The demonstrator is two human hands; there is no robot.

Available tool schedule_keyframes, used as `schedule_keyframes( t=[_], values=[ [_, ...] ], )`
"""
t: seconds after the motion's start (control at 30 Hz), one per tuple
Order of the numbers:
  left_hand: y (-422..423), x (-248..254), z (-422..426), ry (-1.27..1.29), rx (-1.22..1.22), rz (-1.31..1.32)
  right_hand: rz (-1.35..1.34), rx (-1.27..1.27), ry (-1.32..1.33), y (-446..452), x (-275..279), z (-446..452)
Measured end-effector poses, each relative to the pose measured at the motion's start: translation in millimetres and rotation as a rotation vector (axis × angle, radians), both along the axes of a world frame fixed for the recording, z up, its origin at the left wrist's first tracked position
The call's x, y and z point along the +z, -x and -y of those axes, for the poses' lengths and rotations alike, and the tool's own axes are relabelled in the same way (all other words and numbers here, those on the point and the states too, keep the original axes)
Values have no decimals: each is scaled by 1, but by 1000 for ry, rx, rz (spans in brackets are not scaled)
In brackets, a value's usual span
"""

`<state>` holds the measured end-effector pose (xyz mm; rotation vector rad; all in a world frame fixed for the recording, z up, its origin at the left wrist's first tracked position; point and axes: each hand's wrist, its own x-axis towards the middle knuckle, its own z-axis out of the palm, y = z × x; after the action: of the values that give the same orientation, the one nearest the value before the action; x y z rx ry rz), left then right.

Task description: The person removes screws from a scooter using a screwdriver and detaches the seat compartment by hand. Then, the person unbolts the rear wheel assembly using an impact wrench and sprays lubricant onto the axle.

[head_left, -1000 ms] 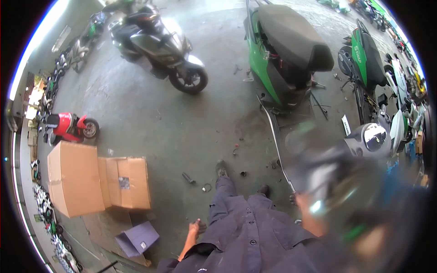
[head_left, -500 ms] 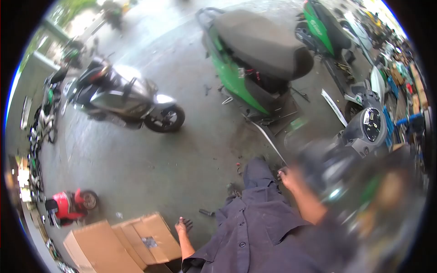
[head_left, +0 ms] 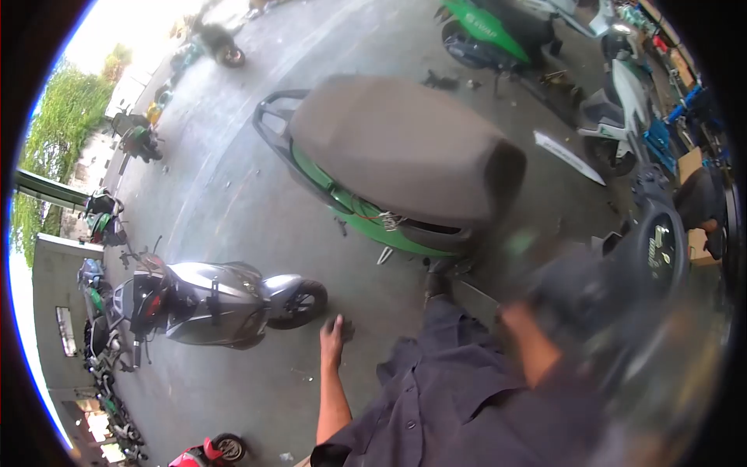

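Observation:
My left hand (head_left: 334, 333) hangs over the grey floor beside the front wheel of a silver scooter (head_left: 222, 303). Its thumb stands apart from its dark, half-curled fingers, and nothing shows in it. On the other side of my body, my right hand (head_left: 517, 315) is low by my right leg, near a dark blurred scooter front (head_left: 599, 272). Motion smears its fingers, so I cannot make out what it holds, if anything. Ahead of me stands a green scooter with a broad brown-grey seat (head_left: 405, 144); loose wires (head_left: 389, 220) show at its side.
A white strip-shaped panel (head_left: 569, 158) lies on the floor at the right. Another green scooter (head_left: 486, 31) and a white one (head_left: 622, 101) stand beyond it. A red scooter (head_left: 194, 453) is at the bottom left. Several motorbikes line the left wall.
My view has turned and moved toward the green scooter's seat. The cardboard boxes have nearly left the view. My left hand has swung forward; my right hand is more blurred.

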<state>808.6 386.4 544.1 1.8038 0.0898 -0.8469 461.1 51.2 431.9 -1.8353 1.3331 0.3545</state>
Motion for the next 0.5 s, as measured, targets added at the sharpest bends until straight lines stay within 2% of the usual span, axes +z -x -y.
schedule_keyframes(
  t=[0.03,0.1,0.13,0.17,0.23,0.27,0.3,0.33,0.37,0.4,0.5],
  values=[
    [-25,19,33,82,-60,103,61,-72,4,-6,-14,7],
    [-80,46,83,90,-45,37,191,-208,13,-16,-47,22],
    [-116,38,97,157,-86,53,324,-419,29,-27,-53,27],
    [-138,58,125,135,-65,72,354,-488,-32,-43,-36,33],
    [-203,63,157,239,-127,120,401,-692,-133,-66,26,39],
    [-235,65,169,284,-233,237,278,-361,62,-52,-22,43],
    [-284,50,175,287,-348,370,207,-378,40,-40,-23,36],
    [-321,53,192,329,-320,357,137,-393,17,-28,-23,30],
    [-346,74,221,237,-289,375,194,-745,-180,-48,21,25],
    [-383,69,234,294,-302,394,143,-828,-110,-35,-1,8],
    [-459,69,285,163,-242,603,22,-1015,-69,-20,-56,-59]
  ],
)
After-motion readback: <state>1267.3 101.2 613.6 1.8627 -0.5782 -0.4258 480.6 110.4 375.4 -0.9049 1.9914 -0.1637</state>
